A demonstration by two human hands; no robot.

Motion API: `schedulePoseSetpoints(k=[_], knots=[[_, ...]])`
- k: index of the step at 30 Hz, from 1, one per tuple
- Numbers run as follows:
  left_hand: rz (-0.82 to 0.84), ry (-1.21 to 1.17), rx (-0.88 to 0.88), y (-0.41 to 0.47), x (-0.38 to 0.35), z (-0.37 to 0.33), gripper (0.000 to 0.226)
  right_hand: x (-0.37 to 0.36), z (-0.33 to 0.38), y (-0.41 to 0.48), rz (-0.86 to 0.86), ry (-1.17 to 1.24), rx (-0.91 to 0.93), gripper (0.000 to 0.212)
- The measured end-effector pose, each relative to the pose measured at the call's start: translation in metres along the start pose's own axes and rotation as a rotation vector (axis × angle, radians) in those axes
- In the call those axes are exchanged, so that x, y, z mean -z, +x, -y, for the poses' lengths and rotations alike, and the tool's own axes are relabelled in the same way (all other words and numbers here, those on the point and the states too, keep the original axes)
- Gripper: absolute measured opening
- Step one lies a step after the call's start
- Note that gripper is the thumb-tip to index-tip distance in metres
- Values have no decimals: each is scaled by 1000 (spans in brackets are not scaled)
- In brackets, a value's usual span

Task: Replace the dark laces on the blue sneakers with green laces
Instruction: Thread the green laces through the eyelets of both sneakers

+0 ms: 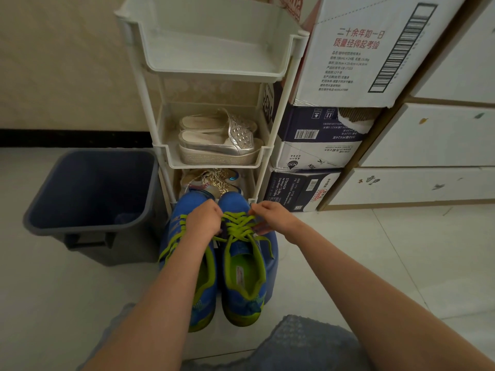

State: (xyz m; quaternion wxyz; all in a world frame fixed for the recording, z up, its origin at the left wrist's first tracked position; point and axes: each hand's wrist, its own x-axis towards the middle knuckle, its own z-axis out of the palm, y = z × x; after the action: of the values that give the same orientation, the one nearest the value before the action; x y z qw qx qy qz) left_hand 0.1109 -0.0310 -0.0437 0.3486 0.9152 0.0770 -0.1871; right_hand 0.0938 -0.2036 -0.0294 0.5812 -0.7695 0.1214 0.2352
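Two blue sneakers with green trim stand side by side on the floor, toes toward the rack. The right sneaker [242, 277] carries green laces [239, 226] crossed through its eyelets. The left sneaker [199, 295] also shows green lace, partly hidden under my forearm. My left hand [204, 219] is curled over the laces at the right sneaker's left side and pinches them. My right hand [270, 216] pinches the lace at the shoe's right side. No dark laces are visible.
A white plastic shoe rack [160, 108] stands just beyond the sneakers, holding silver sandals [219, 141] and glittery shoes [211, 182]. A dark blue bin [88, 194] sits to the left. Stacked cardboard boxes [348, 62] and white drawers [428, 140] are to the right.
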Motion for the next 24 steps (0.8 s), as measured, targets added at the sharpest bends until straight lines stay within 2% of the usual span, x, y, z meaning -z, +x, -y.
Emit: schedulePoseSetpoints(k=[2,3,5,7,12,14,18,21,24], knots=[[28,-89,66,2,2,1,14,1,-2,0,-15,-10,15,36],[49,-90,69,4,2,0,20,2,-2,0,-16,-13,17,36],[108,-76,38,2,3,-4,28,2,-2,-1,-15,-21,16,35],[160,-73,-32,-8,5,-10,25,2,-1,-1,-14,-17,13,36],[62,-10,-95,-12,2,-6,12,0,1,-2,-10,-10,13,37],[38,-72,-5,-5,2,-3,18,1,1,-1,-15,-16,20,37],[37,-415,187,4,5,3,27,2,-1,0,-21,-44,21,37],[48,-310,102,-5,8,-6,18,2,-2,1,-23,-52,23,37],[125,-98,-52,-17,12,-11,23,1,-2,2,-27,-58,25,36]])
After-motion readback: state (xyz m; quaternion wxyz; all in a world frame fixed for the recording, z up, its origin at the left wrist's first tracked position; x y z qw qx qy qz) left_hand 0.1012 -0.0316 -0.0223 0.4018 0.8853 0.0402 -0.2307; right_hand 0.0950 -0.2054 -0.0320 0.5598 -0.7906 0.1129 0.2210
